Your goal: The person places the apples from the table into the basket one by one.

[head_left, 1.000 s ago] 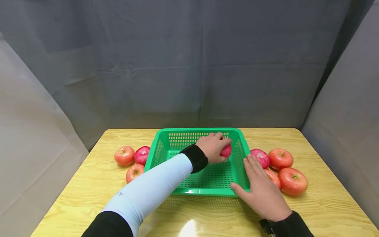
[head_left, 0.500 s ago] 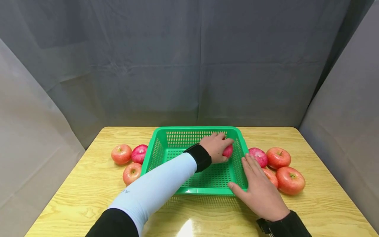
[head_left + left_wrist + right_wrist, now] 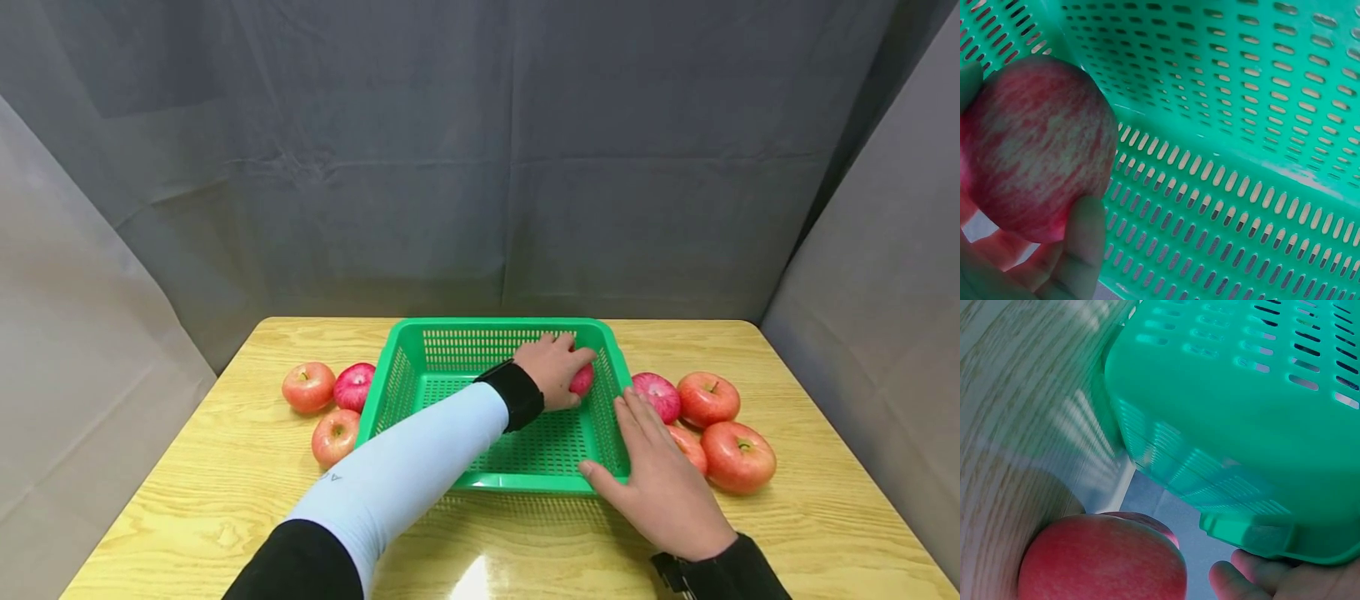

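My left hand [image 3: 551, 372] reaches into the green plastic basket [image 3: 525, 484] and grips a dark red apple [image 3: 1038, 150] near the right wall. In the left wrist view the thumb and fingers curl round that apple, above the slotted floor. My right hand [image 3: 663, 492] lies along the basket's front right corner, fingers straight, with the fingertips at the rim. Beside it, outside the basket, a red apple [image 3: 1104, 559] fills the bottom of the right wrist view.
Right of the basket sit several apples, among them a deep pink one [image 3: 657, 397] and a large red one [image 3: 738, 457]. On the left are two light red apples [image 3: 308, 387] and a pink one [image 3: 354, 387]. The wooden table [image 3: 187, 500] is bounded by grey cloth [image 3: 390, 167].
My left hand has shifted slightly to the right inside the basket with the apple in its grip. The right hand has stayed at the corner.
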`<action>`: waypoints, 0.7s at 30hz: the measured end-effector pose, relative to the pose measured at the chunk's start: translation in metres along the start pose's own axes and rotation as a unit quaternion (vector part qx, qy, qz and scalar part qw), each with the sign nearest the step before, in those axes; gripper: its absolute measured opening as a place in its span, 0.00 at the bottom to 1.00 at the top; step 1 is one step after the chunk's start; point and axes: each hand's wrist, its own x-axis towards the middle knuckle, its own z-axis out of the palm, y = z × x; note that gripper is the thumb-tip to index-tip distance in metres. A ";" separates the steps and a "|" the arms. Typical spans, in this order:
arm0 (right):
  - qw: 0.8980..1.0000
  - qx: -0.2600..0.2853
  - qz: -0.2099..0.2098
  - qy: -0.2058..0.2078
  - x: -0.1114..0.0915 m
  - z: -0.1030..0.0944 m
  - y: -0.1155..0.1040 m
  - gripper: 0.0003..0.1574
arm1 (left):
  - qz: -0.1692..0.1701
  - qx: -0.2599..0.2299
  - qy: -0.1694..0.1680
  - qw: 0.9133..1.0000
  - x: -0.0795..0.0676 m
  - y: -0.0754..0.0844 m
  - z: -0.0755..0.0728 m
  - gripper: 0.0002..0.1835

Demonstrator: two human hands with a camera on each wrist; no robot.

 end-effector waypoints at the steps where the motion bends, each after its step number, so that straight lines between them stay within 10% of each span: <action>1: 1.000 0.001 -0.001 0.000 0.000 0.000 0.000 0.62 | -0.001 0.001 0.000 1.000 0.001 0.000 0.000 0.35; 21: 1.000 -0.006 -0.009 0.014 0.000 0.003 0.000 0.62 | -0.003 0.011 0.007 1.000 0.008 -0.007 0.015 0.35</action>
